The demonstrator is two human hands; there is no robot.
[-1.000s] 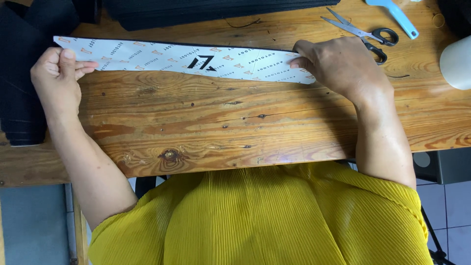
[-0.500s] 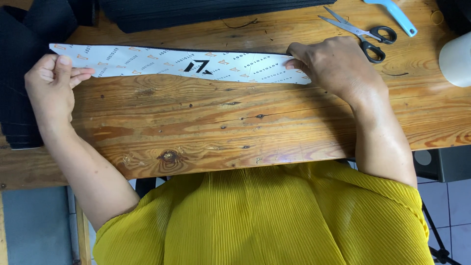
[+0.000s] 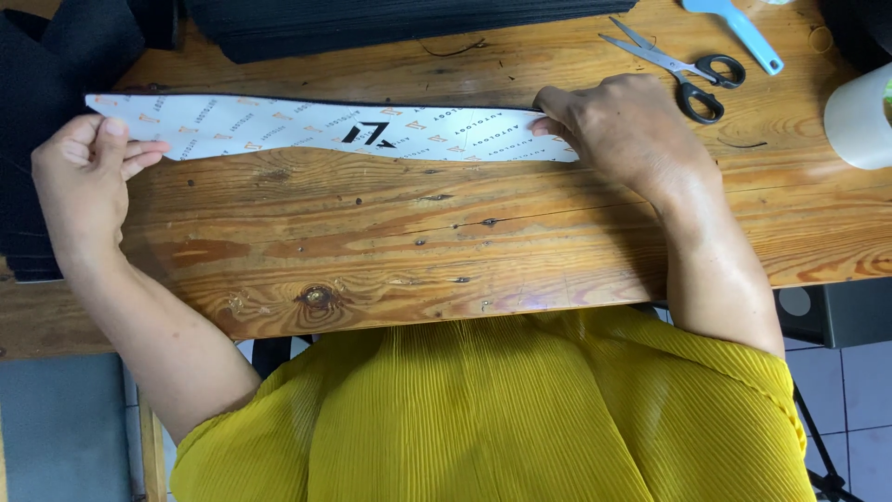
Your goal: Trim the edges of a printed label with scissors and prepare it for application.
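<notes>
A long white paper strip printed with small orange marks and a black emblem (image 3: 325,130) lies flat on the knotty wooden table (image 3: 390,242). The left hand (image 3: 84,177) pinches its left end; the right hand (image 3: 623,130) presses fingertips on its right end. Black-handled scissors (image 3: 683,70) lie just beyond the right hand

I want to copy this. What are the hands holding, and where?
A long white printed strip. The left hand pinches its left end; the right hand presses its right end on the wooden table.
</notes>
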